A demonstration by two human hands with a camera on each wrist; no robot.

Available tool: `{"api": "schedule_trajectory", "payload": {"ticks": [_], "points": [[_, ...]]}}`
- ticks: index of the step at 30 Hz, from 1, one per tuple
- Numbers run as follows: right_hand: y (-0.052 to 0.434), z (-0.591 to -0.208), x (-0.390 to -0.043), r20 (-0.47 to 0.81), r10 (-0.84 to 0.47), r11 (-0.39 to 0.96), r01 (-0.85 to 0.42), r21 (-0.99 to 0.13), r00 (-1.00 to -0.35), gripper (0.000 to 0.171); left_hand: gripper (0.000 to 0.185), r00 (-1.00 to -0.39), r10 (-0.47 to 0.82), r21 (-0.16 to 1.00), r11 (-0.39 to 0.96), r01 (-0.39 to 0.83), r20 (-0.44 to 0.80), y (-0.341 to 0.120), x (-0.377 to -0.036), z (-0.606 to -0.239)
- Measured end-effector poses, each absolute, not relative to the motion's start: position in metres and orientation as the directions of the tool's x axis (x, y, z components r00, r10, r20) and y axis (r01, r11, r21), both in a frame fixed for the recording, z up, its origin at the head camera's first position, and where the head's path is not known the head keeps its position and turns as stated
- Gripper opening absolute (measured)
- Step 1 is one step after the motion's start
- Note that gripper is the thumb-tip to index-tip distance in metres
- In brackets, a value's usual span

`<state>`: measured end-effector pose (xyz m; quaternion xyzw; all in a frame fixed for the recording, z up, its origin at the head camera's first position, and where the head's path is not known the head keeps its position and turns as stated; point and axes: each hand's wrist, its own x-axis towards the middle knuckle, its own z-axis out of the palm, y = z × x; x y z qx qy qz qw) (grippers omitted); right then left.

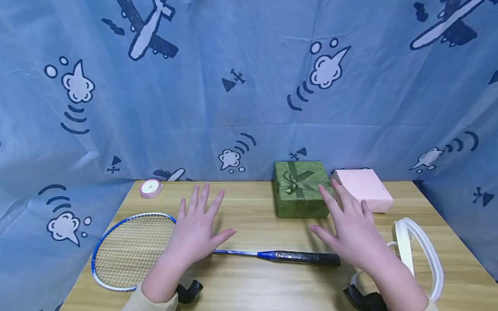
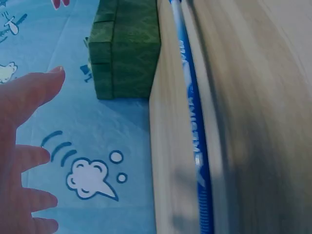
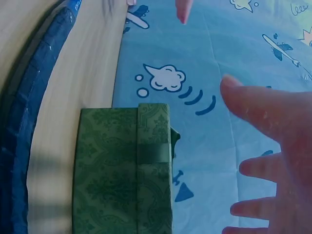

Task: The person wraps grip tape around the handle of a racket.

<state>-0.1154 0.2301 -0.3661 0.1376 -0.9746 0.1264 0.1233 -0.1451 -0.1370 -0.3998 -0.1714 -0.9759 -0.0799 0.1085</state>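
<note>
Racket (image 1: 268, 255) flat on desk (image 1: 249, 285), left hand (image 1: 194, 235) raised near its shaft, right hand (image 1: 352, 229) raised near green box (image 1: 301, 203). Both grips spread wide, holding nothing. Nothing lifted off desk; handling looks unstarted, everything left.

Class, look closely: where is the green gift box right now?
In the head view, the green gift box stands right of centre near the back of the table, just left of the pink box, beyond the badminton racket's handle.
</note>
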Motion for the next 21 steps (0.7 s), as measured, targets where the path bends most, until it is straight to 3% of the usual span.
{"api": "schedule_trajectory", "payload": {"ticks": [10, 15, 21], "points": [[0.232, -0.368, -0.115, 0.127, -0.307, 0.933, -0.325, -0.157, -0.943, 0.088, 0.090, -0.932, 0.349, 0.139, 0.923, 0.360, 0.094, -0.138, -0.149, -0.412], [0.232, -0.374, -0.116, 0.011, -0.349, 0.922, -0.346, -0.176, -0.937, 0.081, 0.084, -0.911, 0.411, 0.194, 0.895, 0.402, -0.007, -0.138, -0.146, -0.414], [0.233, -0.381, -0.122, -0.085, -0.372, 0.912, -0.348, -0.216, -0.924, 0.074, 0.073, -0.897, 0.441, 0.239, 0.875, 0.421, -0.038, -0.135, -0.145, -0.417]]}}
